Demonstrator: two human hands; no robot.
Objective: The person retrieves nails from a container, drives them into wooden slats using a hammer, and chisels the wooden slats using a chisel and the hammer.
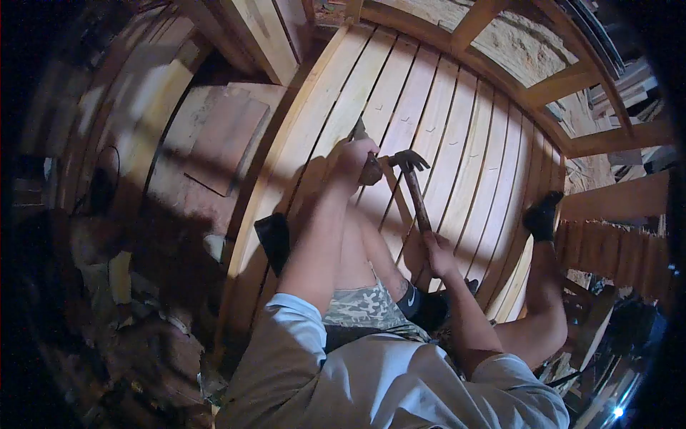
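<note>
My left hand (354,156) is closed around a chisel-like tool (371,172), its wooden handle end toward me and its narrow tip slanting onto the slatted wooden panel (400,93). In my right hand (438,255) is the handle of a claw hammer (410,160). The hammer head is just right of the tool's handle end; a small gap seems to part them. Several small angled marks show on the slats to the right of my left hand.
I sit on the panel, legs bent, one dark-shod foot (541,216) near its right edge. A raised wooden frame (493,68) borders the far side. Wood scraps (629,168) lie at the right. At the left is a flat board (232,136); upright timbers (261,36) stand behind.
</note>
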